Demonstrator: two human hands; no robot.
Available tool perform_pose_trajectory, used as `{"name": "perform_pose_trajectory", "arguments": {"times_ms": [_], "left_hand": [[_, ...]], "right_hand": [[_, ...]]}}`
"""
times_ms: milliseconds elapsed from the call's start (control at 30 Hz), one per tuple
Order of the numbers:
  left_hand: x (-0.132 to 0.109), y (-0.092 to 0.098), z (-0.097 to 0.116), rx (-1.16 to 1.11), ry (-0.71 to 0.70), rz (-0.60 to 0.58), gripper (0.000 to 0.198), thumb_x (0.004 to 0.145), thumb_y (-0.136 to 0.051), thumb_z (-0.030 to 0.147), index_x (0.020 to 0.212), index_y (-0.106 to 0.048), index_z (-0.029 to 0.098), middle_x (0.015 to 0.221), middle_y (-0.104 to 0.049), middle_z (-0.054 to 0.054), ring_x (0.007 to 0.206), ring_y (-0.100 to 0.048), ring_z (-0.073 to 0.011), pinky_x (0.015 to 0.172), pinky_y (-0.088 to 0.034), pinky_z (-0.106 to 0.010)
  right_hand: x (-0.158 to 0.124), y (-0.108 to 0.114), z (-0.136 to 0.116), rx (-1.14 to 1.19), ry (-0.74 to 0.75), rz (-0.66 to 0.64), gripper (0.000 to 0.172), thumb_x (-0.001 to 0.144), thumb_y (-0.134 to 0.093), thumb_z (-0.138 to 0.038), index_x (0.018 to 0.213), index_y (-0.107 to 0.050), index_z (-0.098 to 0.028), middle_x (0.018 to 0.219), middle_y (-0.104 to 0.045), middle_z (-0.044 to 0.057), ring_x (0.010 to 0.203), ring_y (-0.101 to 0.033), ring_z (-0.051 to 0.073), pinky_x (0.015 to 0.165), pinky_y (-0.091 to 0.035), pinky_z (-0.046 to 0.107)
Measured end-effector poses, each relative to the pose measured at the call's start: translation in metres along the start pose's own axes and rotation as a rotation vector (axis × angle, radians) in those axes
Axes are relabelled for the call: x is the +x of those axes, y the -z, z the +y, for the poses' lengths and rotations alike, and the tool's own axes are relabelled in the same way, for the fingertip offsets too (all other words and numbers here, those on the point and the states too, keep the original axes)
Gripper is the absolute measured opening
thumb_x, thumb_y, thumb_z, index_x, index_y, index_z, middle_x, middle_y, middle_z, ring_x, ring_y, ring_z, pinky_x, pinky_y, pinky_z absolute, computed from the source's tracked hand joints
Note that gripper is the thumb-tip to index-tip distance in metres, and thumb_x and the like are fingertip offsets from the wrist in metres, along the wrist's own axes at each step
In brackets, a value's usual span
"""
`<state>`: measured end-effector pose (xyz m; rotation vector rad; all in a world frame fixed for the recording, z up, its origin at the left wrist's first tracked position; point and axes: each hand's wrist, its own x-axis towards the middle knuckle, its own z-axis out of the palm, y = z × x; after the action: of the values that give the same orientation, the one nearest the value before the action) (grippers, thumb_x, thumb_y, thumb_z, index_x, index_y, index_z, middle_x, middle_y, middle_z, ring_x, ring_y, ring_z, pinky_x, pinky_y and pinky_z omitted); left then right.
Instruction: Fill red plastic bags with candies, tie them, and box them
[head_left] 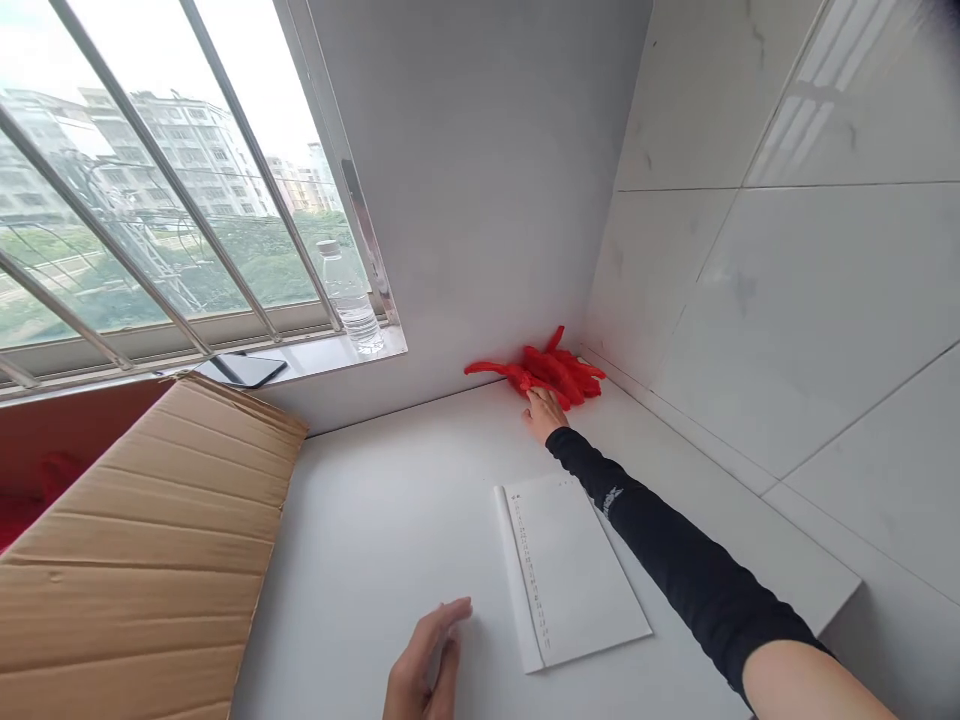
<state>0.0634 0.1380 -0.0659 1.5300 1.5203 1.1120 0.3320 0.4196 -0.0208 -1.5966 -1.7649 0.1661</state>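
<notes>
My right hand (pixel 546 414), at the end of a black sleeve, reaches to the far corner of the white table (pixel 375 520). Its fingers are closed at the near edge of a pile of red, soft-looking fuzzy pieces (pixel 559 372), whose exact kind I cannot make out. One long red strand sticks out to the left of the pile. Low in the view, my left hand (pixel 431 660) is held over the table with thumb and fingers apart, holding nothing. Between the hands lies a white booklet or paper pad (pixel 581 570) with small printed marks along its left side.
An open cardboard box (pixel 150 540) stands at the left, with red material (pixel 56 480) inside. On the windowsill are a phone-like dark flat object (pixel 244 369) and a clear water bottle (pixel 349 300). Metal bars (pixel 161 180) cross the window. A tiled wall (pixel 825 300) bounds the right.
</notes>
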Motion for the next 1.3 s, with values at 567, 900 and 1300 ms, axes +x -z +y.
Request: {"name": "perform_pose_trajectory", "arguments": {"times_ms": [567, 900, 1300], "left_hand": [[-0.051, 0.058, 0.028, 0.066, -0.005, 0.2, 0.041, 0.091, -0.061, 0.047, 0.123, -0.07, 0.023, 0.127, -0.07, -0.011, 0.121, -0.063, -0.0299, 0.106, -0.048, -0.048], [-0.094, 0.052, 0.035, 0.034, 0.031, 0.162, 0.03, 0.098, -0.052, 0.049, 0.092, -0.065, 0.022, 0.089, -0.07, -0.005, 0.07, -0.063, -0.0196, 0.063, -0.05, -0.031], [-0.094, 0.062, 0.06, -0.043, 0.039, 0.08, 0.03, 0.105, -0.044, 0.045, 0.113, -0.065, 0.025, 0.104, -0.073, -0.004, 0.093, -0.069, -0.0196, 0.082, -0.054, -0.031]], "right_hand": [[-0.278, 0.097, -0.117, 0.506, 0.453, -0.439, 0.037, 0.099, -0.048, -0.013, 0.131, -0.059, -0.025, 0.131, -0.061, 0.008, 0.122, -0.057, 0.021, 0.104, -0.051, 0.039], [-0.287, 0.093, -0.14, 0.426, 0.307, -0.472, 0.004, 0.098, -0.056, -0.023, 0.098, -0.06, -0.023, 0.086, -0.064, 0.0, 0.076, -0.056, 0.017, 0.073, -0.047, 0.035], [-0.288, 0.102, -0.137, 0.341, 0.265, -0.504, 0.005, 0.096, -0.061, -0.023, 0.092, -0.061, -0.025, 0.082, -0.065, -0.002, 0.072, -0.054, 0.017, 0.074, -0.044, 0.035]]}}
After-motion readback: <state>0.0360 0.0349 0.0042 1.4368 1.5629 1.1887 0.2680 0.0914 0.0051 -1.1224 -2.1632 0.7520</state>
